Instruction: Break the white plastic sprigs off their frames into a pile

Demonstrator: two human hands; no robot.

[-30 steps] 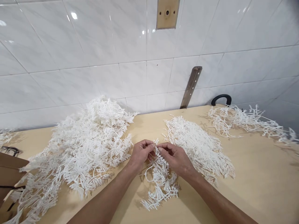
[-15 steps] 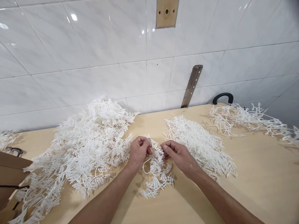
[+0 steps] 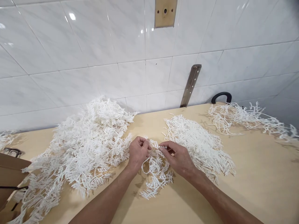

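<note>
A branching white plastic strand [image 3: 155, 169] hangs down between my hands onto the table. My left hand [image 3: 139, 151] is closed, pinching the strand's upper end. My right hand [image 3: 176, 155] pinches a short spiky piece of it between thumb and forefinger. To the left lies a big tangled heap of white strands [image 3: 93, 140]. Just beyond my right hand is a flatter pile of loose white pieces [image 3: 196, 141].
More branched white strands [image 3: 243, 116] spread at the back right, near a black curved handle [image 3: 221, 94]. Glasses [image 3: 12, 151] and a cardboard box [image 3: 11, 174] are at the left edge. A metal strip [image 3: 191, 85] leans on the tiled wall.
My right hand has shifted slightly left and now pinches a spiky piece that was not visible between its fingers before. My left hand has stayed nearly still.
</note>
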